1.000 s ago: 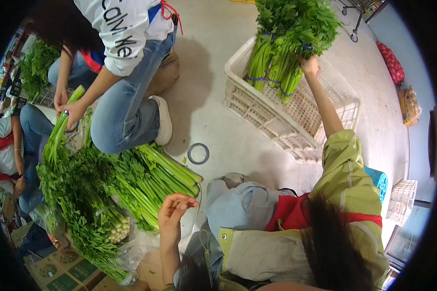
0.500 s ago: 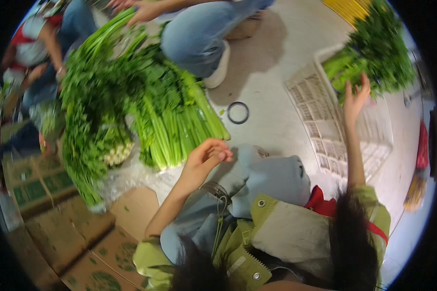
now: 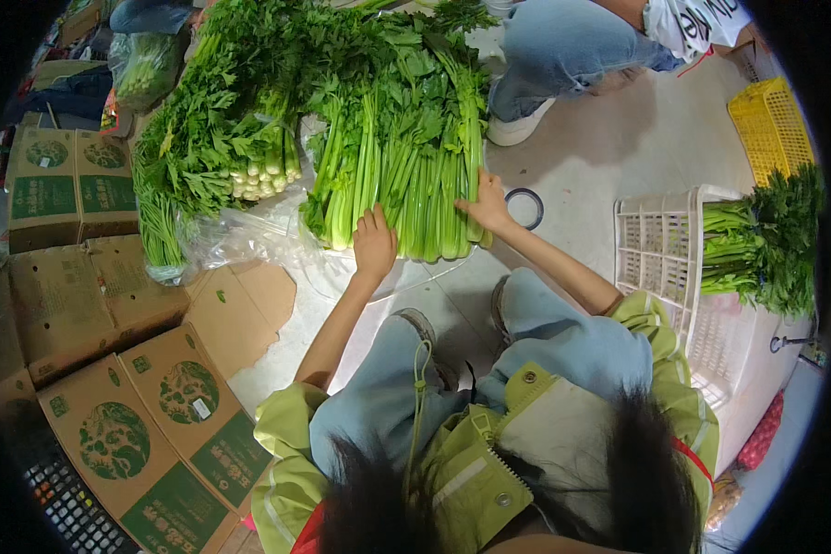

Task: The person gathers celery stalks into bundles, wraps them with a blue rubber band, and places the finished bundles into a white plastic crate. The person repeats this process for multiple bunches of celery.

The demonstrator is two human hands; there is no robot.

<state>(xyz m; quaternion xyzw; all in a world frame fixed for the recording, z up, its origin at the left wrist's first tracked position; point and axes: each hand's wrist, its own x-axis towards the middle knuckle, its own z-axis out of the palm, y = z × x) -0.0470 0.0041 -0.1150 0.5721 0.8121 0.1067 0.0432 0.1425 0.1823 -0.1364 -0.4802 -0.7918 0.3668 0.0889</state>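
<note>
Celery row (image 3: 406,180): stalks are being kept side by side on the floor at the far centre, leaves being directed far and cut ends near.
Left hand (image 3: 376,245): is being rested on the cut ends, left of the row's middle; fingers are being held extended and close together; whether any stalk is being pinched cannot be told.
Right hand (image 3: 487,205): is being placed against the row's right edge; thumb and fingers are being held spread apart, the thumb over the stalks.
Crate celery (image 3: 734,242): is being held in the white crate (image 3: 656,242) at the right, leaves being directed right.
Completed portion: the crate celery is being judged finished, as it is being kept well apart from the row; its ties are not being shown clearly.
Remaining portion: the row is being judged unfinished, as it is being handled outside the crate and no band is being seen around it; the leafy heap (image 3: 222,129) at the left is likewise being kept uncrated.
Dark ring (image 3: 541,210): is being left on the floor just beside the right hand, being held by neither hand.
Plastic film (image 3: 249,238): is being left crumpled, near and left of the row.
</note>
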